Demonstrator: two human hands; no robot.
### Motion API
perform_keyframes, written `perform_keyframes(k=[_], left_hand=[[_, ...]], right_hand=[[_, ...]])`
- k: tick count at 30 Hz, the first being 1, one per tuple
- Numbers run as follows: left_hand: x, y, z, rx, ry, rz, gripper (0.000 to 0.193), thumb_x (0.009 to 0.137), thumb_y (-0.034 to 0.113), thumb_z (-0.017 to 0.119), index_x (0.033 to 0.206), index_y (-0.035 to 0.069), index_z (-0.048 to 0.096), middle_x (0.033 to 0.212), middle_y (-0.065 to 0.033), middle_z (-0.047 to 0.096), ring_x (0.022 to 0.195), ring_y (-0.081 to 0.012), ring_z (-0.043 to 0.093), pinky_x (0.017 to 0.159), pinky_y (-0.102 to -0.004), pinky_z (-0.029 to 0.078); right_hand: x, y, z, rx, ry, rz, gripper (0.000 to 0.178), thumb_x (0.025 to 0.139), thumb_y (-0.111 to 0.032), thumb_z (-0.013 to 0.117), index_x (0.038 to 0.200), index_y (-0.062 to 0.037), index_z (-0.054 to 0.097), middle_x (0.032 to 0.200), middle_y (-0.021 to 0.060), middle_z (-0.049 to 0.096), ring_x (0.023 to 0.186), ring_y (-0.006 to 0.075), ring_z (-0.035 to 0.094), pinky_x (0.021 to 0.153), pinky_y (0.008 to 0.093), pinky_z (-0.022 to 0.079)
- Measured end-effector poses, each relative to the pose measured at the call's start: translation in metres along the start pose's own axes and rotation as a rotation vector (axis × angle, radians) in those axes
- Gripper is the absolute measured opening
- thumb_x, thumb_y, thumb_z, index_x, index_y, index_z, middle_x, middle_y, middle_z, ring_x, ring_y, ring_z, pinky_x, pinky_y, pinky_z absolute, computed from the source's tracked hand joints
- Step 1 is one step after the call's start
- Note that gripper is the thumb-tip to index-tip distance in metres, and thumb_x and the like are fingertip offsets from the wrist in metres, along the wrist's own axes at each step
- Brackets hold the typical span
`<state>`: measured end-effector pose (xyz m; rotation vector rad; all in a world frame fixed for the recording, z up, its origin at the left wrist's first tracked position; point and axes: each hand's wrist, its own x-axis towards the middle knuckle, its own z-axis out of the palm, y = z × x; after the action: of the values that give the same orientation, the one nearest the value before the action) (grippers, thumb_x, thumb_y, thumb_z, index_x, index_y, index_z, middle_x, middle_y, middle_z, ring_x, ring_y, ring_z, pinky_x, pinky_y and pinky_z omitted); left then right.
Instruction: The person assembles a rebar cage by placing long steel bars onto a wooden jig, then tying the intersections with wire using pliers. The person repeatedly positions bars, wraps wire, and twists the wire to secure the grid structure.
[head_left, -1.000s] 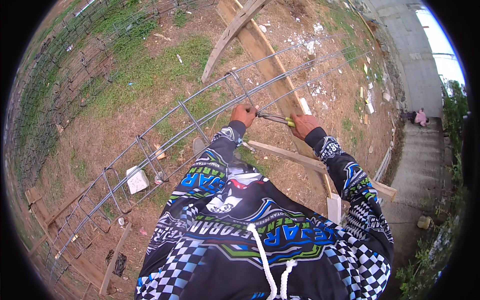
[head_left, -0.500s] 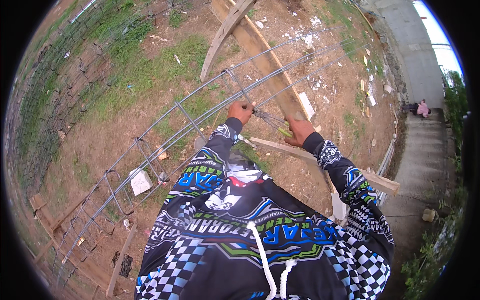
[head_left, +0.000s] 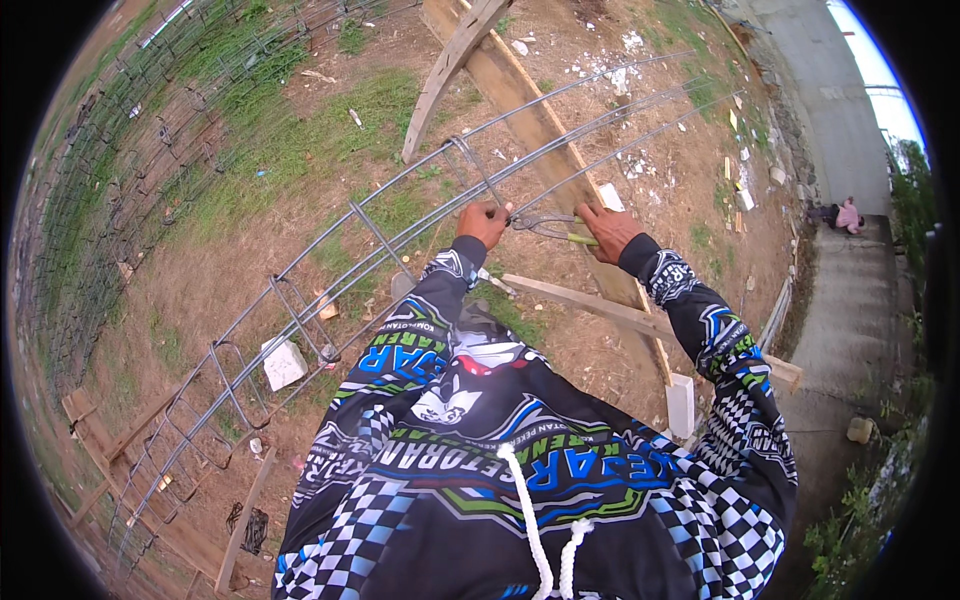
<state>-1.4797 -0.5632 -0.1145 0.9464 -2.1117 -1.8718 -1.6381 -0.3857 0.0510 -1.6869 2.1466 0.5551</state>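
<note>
A long cage of steel reinforcing bars (head_left: 352, 207) with square stirrups (head_left: 379, 239) runs diagonally before me, from lower left to upper right. My left hand (head_left: 483, 225) is closed at the near corner of a stirrup, fingers pinched around the bar. Whether it also holds a tie wire is too small to tell. In my right hand (head_left: 612, 236) are pincers (head_left: 548, 226) with yellow-green handles. Their jaws meet the bar right beside my left fingertips. The handles are spread a little apart, and my right fingers hold the upper one.
A wooden plank (head_left: 540, 120) passes under the bars, with a curved timber (head_left: 440, 80) at its top. Another timber (head_left: 600, 305) lies nearer me. White blocks (head_left: 284, 366) and debris dot the soil. More bar cages (head_left: 130, 200) stand at left. A person (head_left: 848, 216) is on the concrete path at right.
My right hand has moved right and slightly up, swinging the pincers' handles closer to level. The left hand stays at the stirrup corner.
</note>
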Motion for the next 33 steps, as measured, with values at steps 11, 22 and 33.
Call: perform_keyframes(k=[11,22,33], left_hand=[[-0.006,0.009,0.000,0.002,0.047,0.036,0.041,0.087,0.038,0.065,0.073,-0.001,0.068,0.060,-0.0154,0.061,0.055,-0.0266,0.056,0.060,-0.0402,0.045],[0.007,-0.014,0.008,0.044,0.083,0.125,0.045,0.089,0.037,0.064,0.068,-0.002,0.066,0.055,-0.0124,0.061,0.050,-0.0210,0.059,0.054,-0.0371,0.045],[0.000,0.000,0.006,-0.039,0.032,0.094,0.041,0.089,0.031,0.064,0.066,-0.003,0.066,0.053,-0.0127,0.060,0.049,-0.0210,0.058,0.054,-0.0373,0.045]], right_hand=[[-0.024,-0.042,0.021,0.334,-0.174,0.167,0.053,0.094,-0.039,0.057,0.131,-0.0027,0.049,0.089,0.0213,0.063,0.084,0.0393,0.064,0.075,0.0470,0.051],[-0.014,-0.039,0.063,1.713,-0.655,0.482,0.057,0.095,-0.058,0.047,0.094,-0.0025,0.061,0.075,0.0108,0.064,0.068,0.0224,0.067,0.060,0.0381,0.056],[-0.046,-0.057,0.047,0.219,0.431,0.268,0.057,0.079,-0.035,0.069,0.122,-0.0015,0.051,0.101,0.0194,0.060,0.095,0.0344,0.060,0.079,0.0497,0.049]])
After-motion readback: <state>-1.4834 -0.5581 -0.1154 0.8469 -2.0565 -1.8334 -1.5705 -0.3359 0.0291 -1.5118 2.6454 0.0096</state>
